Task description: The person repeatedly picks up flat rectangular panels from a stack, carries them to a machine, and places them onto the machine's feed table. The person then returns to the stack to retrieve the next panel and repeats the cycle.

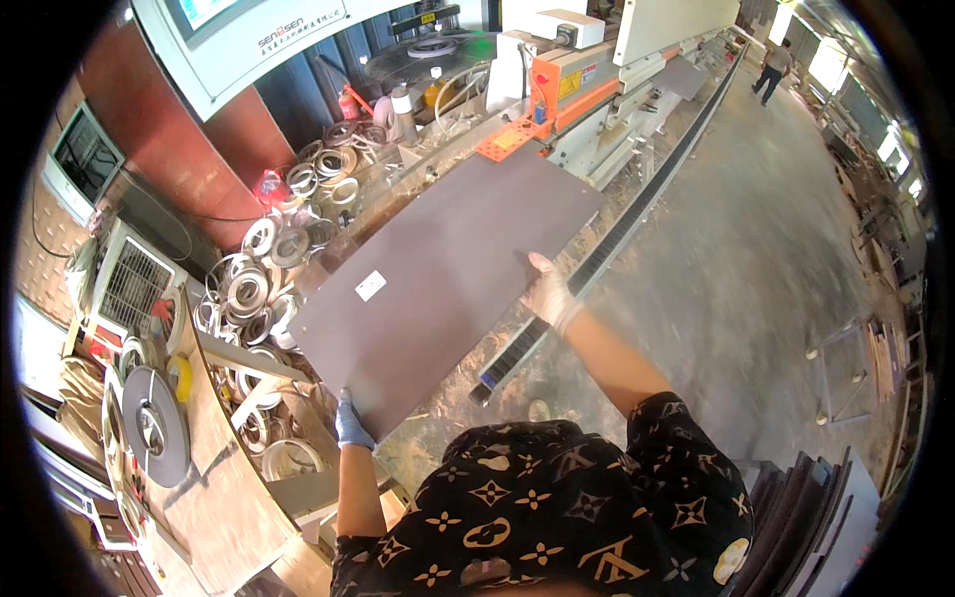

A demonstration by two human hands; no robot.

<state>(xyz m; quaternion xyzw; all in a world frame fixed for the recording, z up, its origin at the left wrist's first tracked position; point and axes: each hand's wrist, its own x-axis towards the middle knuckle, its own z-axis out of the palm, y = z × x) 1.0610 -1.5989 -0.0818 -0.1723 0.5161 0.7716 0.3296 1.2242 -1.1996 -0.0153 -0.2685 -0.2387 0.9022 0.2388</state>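
Note:
A large dark brown flat panel (pixel 448 269) with a small white label (pixel 370 286) lies tilted across the view in front of me. Its far end reaches the orange guide plate (pixel 512 139) of a long machine. My left hand (pixel 352 422), in a bluish glove, grips the panel's near left corner, thumb on top. My right hand (pixel 549 293), in a pale glove, holds the panel's right long edge, with its thumb over the top face. The fingers under the panel are hidden.
A long narrow roller rail (pixel 637 209) runs beside the machine (pixel 587 75). Many rolls of edge-banding tape (pixel 249 289) are heaped at left, near a wooden table (pixel 219 478) holding a dark grey roll (pixel 156 426). Stacked boards (pixel 806 517) stand behind my right side. A person (pixel 775 72) is far off.

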